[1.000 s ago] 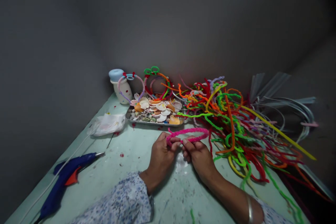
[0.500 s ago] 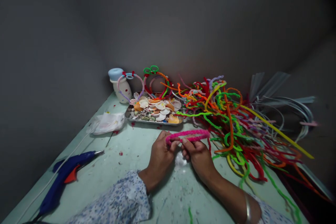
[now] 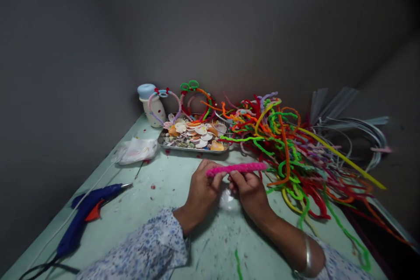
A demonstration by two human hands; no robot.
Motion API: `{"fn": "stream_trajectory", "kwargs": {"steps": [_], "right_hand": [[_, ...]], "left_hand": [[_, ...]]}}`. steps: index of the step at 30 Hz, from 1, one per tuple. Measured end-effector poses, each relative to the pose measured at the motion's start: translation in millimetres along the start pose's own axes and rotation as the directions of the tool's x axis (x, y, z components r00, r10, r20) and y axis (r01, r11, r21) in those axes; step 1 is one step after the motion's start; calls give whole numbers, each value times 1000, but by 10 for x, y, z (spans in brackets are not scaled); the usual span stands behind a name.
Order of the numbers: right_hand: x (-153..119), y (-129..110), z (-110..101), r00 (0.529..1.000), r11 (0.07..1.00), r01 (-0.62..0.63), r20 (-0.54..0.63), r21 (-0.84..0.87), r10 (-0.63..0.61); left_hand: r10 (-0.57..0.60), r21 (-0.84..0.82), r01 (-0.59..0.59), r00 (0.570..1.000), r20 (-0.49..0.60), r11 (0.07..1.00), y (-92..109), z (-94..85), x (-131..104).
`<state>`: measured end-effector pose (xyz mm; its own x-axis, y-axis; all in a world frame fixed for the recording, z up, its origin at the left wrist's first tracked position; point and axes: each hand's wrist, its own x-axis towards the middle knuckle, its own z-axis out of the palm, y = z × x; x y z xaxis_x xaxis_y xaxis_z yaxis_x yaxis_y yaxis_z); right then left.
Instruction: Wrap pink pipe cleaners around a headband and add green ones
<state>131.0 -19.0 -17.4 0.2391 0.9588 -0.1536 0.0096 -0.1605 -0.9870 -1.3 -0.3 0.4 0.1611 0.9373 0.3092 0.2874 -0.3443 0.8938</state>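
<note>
A fuzzy pink pipe-cleaner band (image 3: 239, 168) is held up between my two hands above the table, seen nearly edge-on as a thick bar. My left hand (image 3: 204, 190) is closed on its left part, thumb and fingers pinching. My right hand (image 3: 251, 192) grips the near side with thumb and fingertips, just right of the other hand. What lies under the fingertips is hidden. Below and between the hands, a shiny clear-whitish patch (image 3: 227, 200) lies on the tabletop.
A blue glue gun (image 3: 82, 218) lies at left with its cord. Behind are a plastic bag (image 3: 138, 150), a bottle (image 3: 152, 107), a metal tray (image 3: 193, 150) of shells and finished-looking headbands (image 3: 164, 106). A tangled pile of pipe cleaners (image 3: 288, 148) covers the right side, beside clear strips (image 3: 334, 105).
The pink band has tipped from an open loop to nearly edge-on. Both hands keep their hold in almost the same place. The view has shifted slightly.
</note>
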Motion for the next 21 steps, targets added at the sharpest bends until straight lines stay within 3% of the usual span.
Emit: {"fn": "stream_trajectory", "kwargs": {"steps": [6,12,18,21], "right_hand": [[4,-11,-37,999,999,52,13,-9,-51],[-14,-28,-22,999,997,43,-10,-67,-44],[-47,-89,-54,967,964,251,58,-88,-247],[-47,-85,-73,959,951,282,62,-130,-276]], "left_hand": [[67,21,-67,998,0,998,49,-15,-15],[8,5,-8,1000,-3,1000,35,-7,-13],[-20,-5,20,1000,24,1000,135,-49,-24],[-54,-44,56,998,36,997,157,-58,-18]]}}
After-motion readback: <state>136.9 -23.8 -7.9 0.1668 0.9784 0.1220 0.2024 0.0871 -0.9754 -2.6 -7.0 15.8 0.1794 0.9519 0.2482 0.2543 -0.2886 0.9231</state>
